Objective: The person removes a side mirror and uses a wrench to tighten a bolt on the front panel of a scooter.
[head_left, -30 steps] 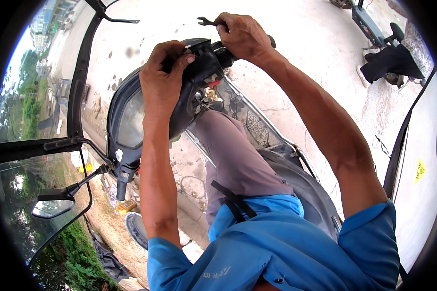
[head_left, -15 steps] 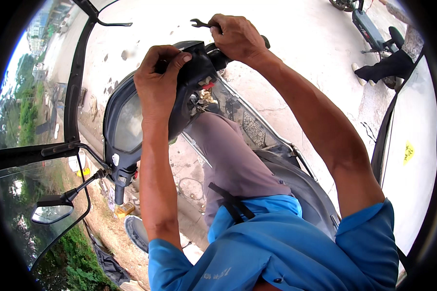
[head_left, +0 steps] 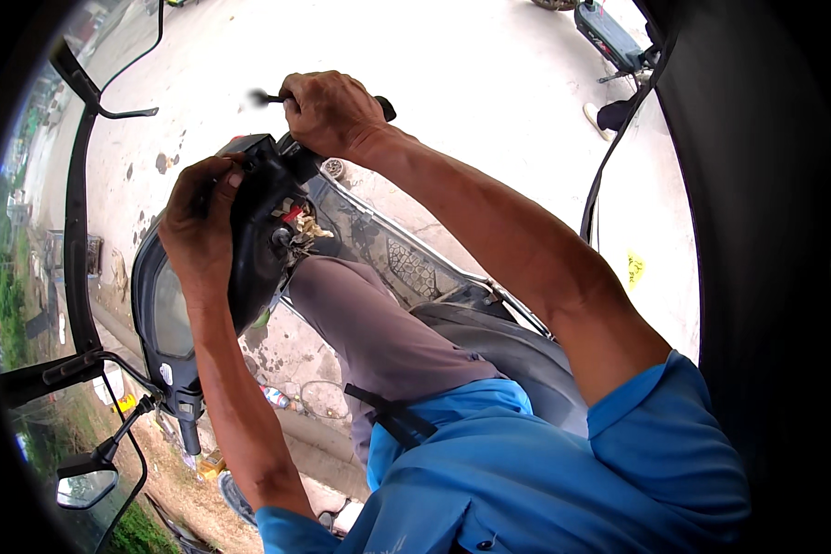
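Note:
My right hand (head_left: 331, 113) is closed round a dark open-end wrench (head_left: 270, 98), whose blurred jaw end sticks out to the left. The fist rests at the scooter's right handlebar; the black grip end (head_left: 386, 108) shows just beyond it. My left hand (head_left: 197, 226) is closed, thumb and fingers pinched together against the black handlebar housing (head_left: 260, 171). What lies between those fingertips is hidden. Below the housing, an opening with tangled wires (head_left: 300, 235) and a small red piece (head_left: 293, 213) is visible.
My leg (head_left: 369, 314) sits across the scooter beside its dark seat (head_left: 489, 342). At the left are the dark frame (head_left: 81, 222) of a clear windshield and a mirror (head_left: 87, 487). A pale panel (head_left: 651, 277) stands at the right. Another person's foot (head_left: 600, 118) and a parked scooter (head_left: 609, 39) are farther off.
The whole view has turned, so both hands and the scooter appear farther left and lower. My right hand still holds the wrench, and my left hand stays at the housing.

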A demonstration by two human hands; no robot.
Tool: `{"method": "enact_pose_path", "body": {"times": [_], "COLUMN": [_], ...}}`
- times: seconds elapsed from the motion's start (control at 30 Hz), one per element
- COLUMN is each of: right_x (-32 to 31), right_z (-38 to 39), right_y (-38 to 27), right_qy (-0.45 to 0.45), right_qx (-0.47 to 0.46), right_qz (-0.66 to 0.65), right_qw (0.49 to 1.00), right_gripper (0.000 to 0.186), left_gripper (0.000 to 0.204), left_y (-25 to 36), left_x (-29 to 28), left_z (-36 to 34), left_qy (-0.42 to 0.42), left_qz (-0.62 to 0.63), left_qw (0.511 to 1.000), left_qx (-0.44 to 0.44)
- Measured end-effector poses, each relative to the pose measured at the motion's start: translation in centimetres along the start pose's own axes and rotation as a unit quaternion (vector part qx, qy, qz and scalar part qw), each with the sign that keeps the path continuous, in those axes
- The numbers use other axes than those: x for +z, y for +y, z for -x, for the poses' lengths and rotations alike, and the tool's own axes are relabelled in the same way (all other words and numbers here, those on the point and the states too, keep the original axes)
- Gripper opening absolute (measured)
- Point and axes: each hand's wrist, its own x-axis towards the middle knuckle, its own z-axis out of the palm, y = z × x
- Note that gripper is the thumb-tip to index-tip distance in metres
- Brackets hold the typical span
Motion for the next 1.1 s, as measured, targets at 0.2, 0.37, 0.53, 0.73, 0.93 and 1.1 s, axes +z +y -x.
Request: {"method": "enact_pose_path", "body": {"times": [0.2, 0.37, 0.53, 0.73, 0.93, 1.1], "right_x": [0.1, 0.7, 0.4, 0.7, 0.4, 0.5], "right_z": [0.2, -0.1, 0.1, 0.0, 0.0, 0.0], "right_y": [-0.5, 0.2, 0.6, 0.4, 0.6, 0.4], "right_qy": [-0.016, 0.011, 0.017, -0.001, 0.002, -0.002], "right_qx": [0.006, -0.013, -0.015, -0.013, -0.022, -0.013], "right_qz": [-0.005, 0.035, 0.028, 0.025, 0.029, 0.032], "right_qw": [1.0, 0.999, 0.999, 1.0, 0.999, 0.999], "right_gripper": [0.024, 0.027, 0.028, 0.027, 0.028, 0.027], "left_gripper": [0.013, 0.016, 0.011, 0.011, 0.01, 0.011], "left_y": [0.0, -0.8, 0.0, 0.3, 0.3, -0.3], "left_x": [-0.1, -0.1, 0.2, -0.1, 0.3, 0.1], "left_z": [0.1, 0.1, 0.0, 0.2, 0.0, 0.0], "left_qy": [0.031, 0.041, 0.035, 0.035, 0.048, 0.044], "left_qz": [-0.078, -0.024, -0.007, 0.007, -0.018, -0.02], "left_qw": [0.996, 0.999, 0.999, 0.999, 0.998, 0.997], "left_qx": [0.022, 0.019, 0.032, 0.013, 0.024, 0.057]}}
